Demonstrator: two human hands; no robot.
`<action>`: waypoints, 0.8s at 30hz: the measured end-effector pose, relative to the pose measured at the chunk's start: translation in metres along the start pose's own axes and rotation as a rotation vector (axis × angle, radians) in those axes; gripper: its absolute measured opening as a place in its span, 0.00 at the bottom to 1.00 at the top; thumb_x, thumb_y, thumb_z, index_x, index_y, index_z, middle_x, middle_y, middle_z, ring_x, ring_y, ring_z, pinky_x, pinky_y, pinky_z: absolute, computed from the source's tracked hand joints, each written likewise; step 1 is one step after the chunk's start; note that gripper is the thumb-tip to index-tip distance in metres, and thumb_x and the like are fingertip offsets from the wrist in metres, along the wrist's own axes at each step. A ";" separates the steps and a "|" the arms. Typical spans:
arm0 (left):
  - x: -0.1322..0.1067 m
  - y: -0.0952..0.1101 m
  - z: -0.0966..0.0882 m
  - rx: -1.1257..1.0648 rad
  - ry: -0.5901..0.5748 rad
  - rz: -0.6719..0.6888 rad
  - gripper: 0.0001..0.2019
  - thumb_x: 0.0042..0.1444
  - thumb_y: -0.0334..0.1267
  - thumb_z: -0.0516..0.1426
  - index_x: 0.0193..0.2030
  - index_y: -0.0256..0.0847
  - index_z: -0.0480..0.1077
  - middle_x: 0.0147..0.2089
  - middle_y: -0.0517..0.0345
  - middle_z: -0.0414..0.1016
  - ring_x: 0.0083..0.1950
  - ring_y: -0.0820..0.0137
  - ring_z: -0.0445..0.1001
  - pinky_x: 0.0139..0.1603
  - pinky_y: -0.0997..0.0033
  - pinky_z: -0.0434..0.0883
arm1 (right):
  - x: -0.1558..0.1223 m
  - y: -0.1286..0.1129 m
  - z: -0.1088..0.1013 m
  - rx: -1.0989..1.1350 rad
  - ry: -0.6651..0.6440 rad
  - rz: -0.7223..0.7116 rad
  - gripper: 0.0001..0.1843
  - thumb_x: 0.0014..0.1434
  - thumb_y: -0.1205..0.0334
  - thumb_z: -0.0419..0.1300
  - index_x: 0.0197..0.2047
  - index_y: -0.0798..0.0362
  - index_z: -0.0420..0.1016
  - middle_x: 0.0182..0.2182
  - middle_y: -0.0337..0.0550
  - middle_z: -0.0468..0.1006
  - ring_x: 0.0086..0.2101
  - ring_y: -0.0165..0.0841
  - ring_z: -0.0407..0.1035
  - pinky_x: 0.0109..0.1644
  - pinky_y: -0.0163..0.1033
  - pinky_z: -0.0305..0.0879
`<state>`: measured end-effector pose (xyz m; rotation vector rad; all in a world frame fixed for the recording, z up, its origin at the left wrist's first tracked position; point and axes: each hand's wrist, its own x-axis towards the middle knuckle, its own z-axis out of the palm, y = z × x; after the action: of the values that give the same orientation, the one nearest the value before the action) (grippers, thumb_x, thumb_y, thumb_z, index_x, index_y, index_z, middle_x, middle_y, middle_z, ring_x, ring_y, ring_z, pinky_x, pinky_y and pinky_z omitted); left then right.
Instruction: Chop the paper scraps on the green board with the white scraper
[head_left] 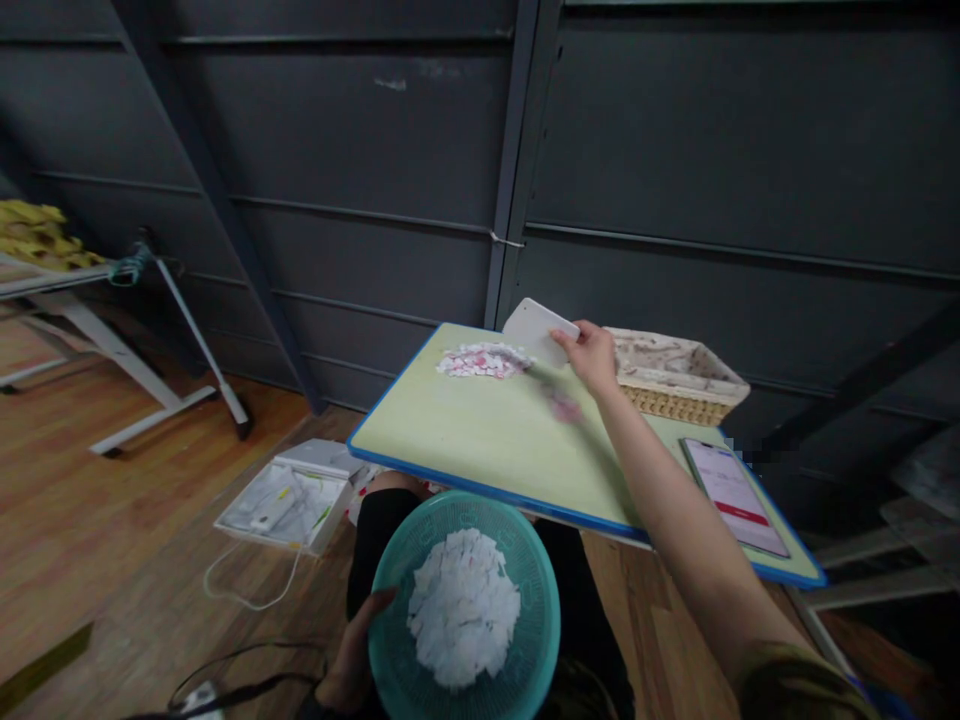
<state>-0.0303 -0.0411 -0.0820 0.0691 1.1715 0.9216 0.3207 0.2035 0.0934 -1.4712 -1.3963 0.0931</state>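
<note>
My right hand [591,357] pinches a flat white card-like piece [536,330] over the far side of the small table [450,430]. Just left of that piece lies a heap of small white and pink bits [484,360]. A blurred pinkish patch [562,405] shows below my right hand. My left hand [358,640] grips the left rim of a teal plastic basket [536,600] on my lap, thumb over the edge. A pile of white paper-like scraps [463,610] fills its middle.
A lined wicker basket [675,400] stands at the table's back right, with a phone [735,497] in front. On the floor at left sits an open white box [285,505] with a cable. A metal-legged table [150,390] stands far left; dark wall panels [375,130] rise behind.
</note>
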 end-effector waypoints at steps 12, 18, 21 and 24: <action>-0.004 -0.001 -0.005 0.064 -0.088 0.074 0.10 0.44 0.35 0.66 0.35 0.35 0.81 0.35 0.47 0.86 0.51 0.47 0.80 0.57 0.51 0.72 | -0.051 -0.016 0.048 -0.385 -0.261 -0.217 0.19 0.65 0.50 0.51 0.44 0.52 0.78 0.37 0.50 0.82 0.37 0.42 0.73 0.38 0.38 0.56; -0.004 0.001 -0.001 0.065 -0.079 0.070 0.06 0.43 0.34 0.65 0.31 0.37 0.79 0.36 0.48 0.86 0.53 0.47 0.79 0.60 0.52 0.70 | -0.054 -0.020 0.052 -0.393 -0.287 -0.244 0.20 0.66 0.50 0.50 0.46 0.52 0.78 0.39 0.50 0.82 0.38 0.42 0.74 0.39 0.38 0.57; -0.006 0.001 0.000 0.074 -0.094 0.069 0.06 0.44 0.34 0.66 0.30 0.35 0.79 0.37 0.47 0.86 0.53 0.48 0.79 0.60 0.53 0.70 | -0.054 -0.022 0.057 -0.389 -0.316 -0.262 0.19 0.66 0.51 0.50 0.47 0.52 0.78 0.39 0.50 0.82 0.38 0.41 0.74 0.39 0.38 0.57; -0.008 0.001 0.000 0.080 -0.092 0.073 0.09 0.43 0.35 0.66 0.33 0.34 0.79 0.38 0.45 0.86 0.54 0.48 0.78 0.60 0.53 0.70 | -0.053 -0.023 0.060 -0.420 -0.351 -0.279 0.18 0.67 0.53 0.50 0.47 0.52 0.77 0.39 0.50 0.82 0.38 0.41 0.74 0.39 0.38 0.56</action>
<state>-0.0310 -0.0459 -0.0753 0.2180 1.1263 0.9257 0.2485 0.1941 0.0527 -1.6321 -1.9859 -0.1329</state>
